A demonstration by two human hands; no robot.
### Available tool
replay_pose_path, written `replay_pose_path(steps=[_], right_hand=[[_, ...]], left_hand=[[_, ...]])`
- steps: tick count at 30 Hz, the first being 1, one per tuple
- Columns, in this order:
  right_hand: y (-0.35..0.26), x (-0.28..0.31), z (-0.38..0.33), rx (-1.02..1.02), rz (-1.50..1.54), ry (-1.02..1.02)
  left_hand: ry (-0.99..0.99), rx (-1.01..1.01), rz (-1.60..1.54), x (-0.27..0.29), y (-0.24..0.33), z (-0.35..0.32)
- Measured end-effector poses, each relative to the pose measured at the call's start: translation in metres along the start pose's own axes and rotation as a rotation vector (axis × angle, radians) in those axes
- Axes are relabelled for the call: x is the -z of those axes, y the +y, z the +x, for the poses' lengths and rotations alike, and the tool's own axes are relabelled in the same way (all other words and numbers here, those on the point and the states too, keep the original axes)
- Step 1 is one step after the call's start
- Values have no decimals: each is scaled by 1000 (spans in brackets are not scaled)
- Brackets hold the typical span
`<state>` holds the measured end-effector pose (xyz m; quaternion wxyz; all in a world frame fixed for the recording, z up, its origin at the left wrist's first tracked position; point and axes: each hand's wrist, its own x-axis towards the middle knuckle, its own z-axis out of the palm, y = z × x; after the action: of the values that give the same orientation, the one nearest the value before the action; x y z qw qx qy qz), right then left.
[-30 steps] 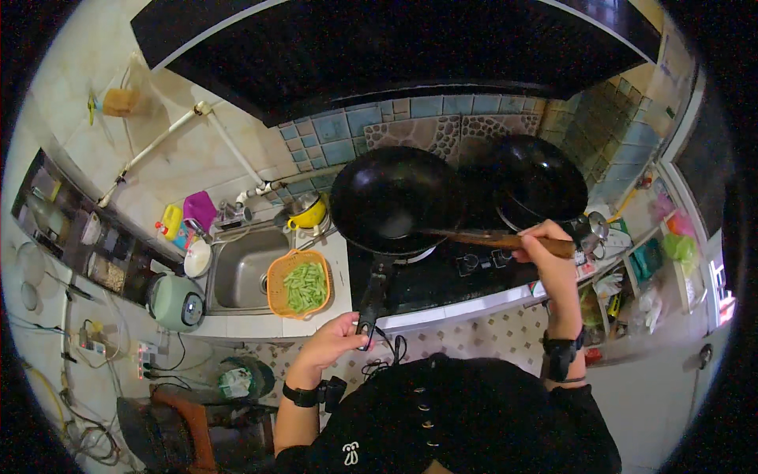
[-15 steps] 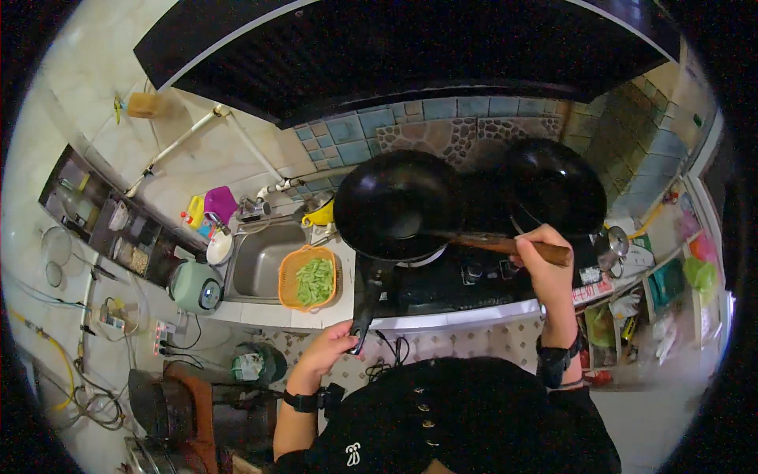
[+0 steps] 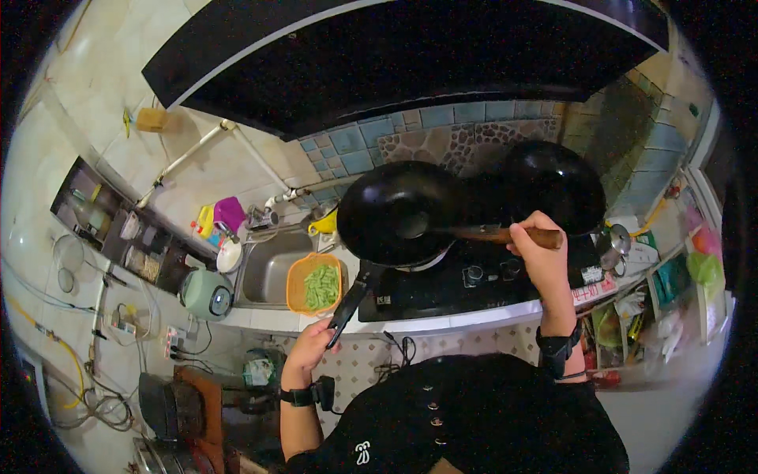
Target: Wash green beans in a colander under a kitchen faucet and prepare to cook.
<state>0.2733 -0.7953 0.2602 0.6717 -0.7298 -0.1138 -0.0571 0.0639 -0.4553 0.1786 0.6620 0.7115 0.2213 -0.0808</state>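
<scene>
A black wok (image 3: 379, 197) sits over the left side of the stove, its handle (image 3: 347, 306) pointing toward me and slightly left. My left hand (image 3: 311, 344) is closed around the end of that handle. In my right hand (image 3: 542, 251) is a cooking utensil with a wooden handle (image 3: 491, 234), gripped near its end. The utensil reaches leftward into the wok; its head is too dark to tell its kind. No food can be made out inside the wok. Left of the wok, an orange basket (image 3: 292, 294) holds cut green vegetable pieces (image 3: 321, 286).
A second black pan (image 3: 553, 186) stands on the stove's right side. Beyond the basket is a metal sink (image 3: 264, 272), with a green rice cooker (image 3: 207, 294) beside it. The dark range hood (image 3: 410, 67) hangs above; shelves with bags (image 3: 671, 288) are at right.
My left hand has moved left, swinging the wok handle left with it. My right hand stays at about the same place on the utensil. The whole view has shifted slightly.
</scene>
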Motion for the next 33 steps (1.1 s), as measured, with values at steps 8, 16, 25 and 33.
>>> replay_pose_path(steps=[8, 16, 25, 33], right_hand=[[10, -32, -6, 11, 105, -82], [-7, -25, 0, 341, -221, -1], [-30, -14, -19, 159, -143, -142], [-17, -47, -20, 770, -458, -342]], left_hand=[[-91, -53, -94, -12, -9, 1], [-196, -123, -29, -22, 0, 4], [-111, -2, -292, -14, -19, -4], [-260, -150, -299, -19, -29, 2]])
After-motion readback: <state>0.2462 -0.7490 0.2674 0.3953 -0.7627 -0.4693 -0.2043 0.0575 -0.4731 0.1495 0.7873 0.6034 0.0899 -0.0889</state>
